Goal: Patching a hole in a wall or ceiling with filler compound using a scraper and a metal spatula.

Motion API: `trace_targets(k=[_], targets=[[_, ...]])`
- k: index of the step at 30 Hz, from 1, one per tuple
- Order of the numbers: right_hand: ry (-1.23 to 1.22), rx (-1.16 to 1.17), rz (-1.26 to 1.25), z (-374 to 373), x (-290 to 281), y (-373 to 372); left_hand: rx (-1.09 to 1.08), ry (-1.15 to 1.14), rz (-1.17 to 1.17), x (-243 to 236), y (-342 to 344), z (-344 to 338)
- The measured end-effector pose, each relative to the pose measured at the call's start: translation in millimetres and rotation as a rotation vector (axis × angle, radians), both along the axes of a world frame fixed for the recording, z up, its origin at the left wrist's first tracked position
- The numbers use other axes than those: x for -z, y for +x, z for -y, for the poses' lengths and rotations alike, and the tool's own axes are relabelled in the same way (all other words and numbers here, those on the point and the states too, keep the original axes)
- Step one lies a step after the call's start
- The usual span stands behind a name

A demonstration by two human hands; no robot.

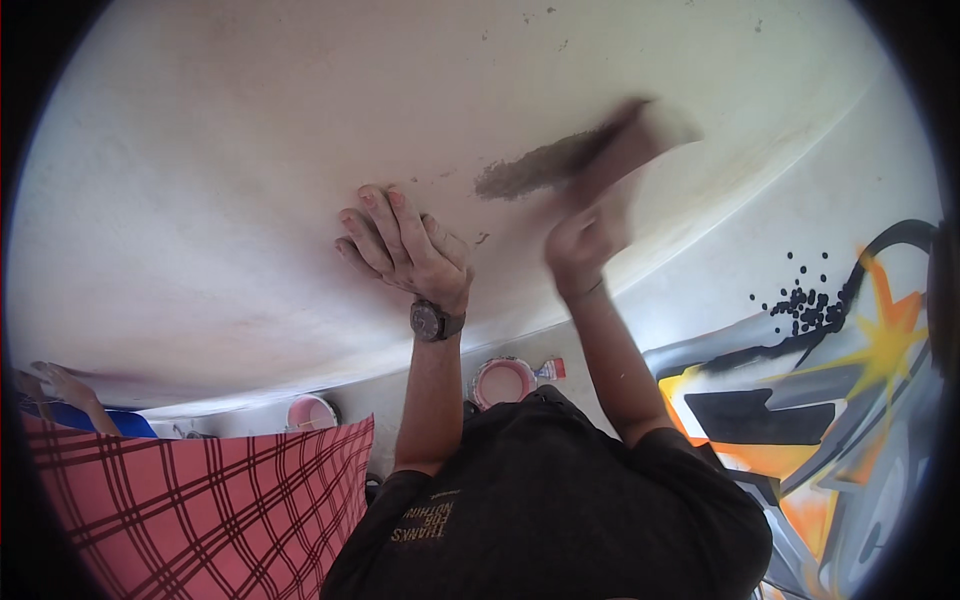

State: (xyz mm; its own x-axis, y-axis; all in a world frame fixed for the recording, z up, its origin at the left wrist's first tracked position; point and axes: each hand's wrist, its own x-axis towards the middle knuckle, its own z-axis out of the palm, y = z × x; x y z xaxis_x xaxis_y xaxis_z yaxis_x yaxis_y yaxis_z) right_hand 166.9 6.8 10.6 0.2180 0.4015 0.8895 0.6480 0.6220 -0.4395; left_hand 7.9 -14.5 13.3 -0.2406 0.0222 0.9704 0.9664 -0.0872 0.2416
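My left hand (pixel 405 240) rests against the pale wall (pixel 250 170), its fingers stretched out and dusty; a dark watch sits on that wrist. Higher and to the right, my right hand (pixel 588 240) is closed around a flat, wide-edged tool (pixel 640 145), which lies close to the wall. Motion blurs both this hand and the tool, so its exact kind does not show. Just left of the tool is a rough grey patch (pixel 520 172) on the wall, partly hidden by the tool. Small dark chips dot the surface nearby.
Below stand a bucket (pixel 475 383) with pinkish contents, a red-tipped paintbrush (pixel 553 369) beside it, and another bucket (pixel 334 408). Pink plaid cloth (pixel 200 500) fills the lower left. Another person's hand (pixel 70 386) shows at far left. A painted mural (pixel 800 420) covers the right wall.
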Motion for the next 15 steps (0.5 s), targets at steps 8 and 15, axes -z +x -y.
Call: trace_targets(k=[8, 15], targets=[[-0.106, -0.105, -0.100, -6, 31, 21, -0.023, 0.002, -0.023, 8, 7, -3], [0.015, 0.153, 0.203, 1, -6, 31, 0.173, 0.089, 0.065, 13, 11, 6]])
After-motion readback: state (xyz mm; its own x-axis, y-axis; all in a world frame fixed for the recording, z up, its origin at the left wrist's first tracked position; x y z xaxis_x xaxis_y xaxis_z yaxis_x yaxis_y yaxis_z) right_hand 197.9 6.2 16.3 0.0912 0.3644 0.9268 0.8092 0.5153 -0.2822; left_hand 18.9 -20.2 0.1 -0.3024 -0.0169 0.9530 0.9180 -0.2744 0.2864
